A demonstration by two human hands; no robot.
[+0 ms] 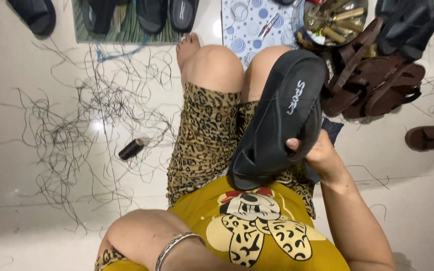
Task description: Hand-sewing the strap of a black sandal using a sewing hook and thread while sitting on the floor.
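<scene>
Sandal, black, light and bendy by its look, rests over your lap, your right hand clasping its edge near the heel, best gripped there; left hand unseen, fingers untellable.

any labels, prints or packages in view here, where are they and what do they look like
Sandal: black, held in the right hand over the lap, short white lettering on its sole.
Shirt print: cartoon figure on yellow cloth, bottom centre.
Sandals: black, top edge, small white marks.
No packages or screens.
</scene>
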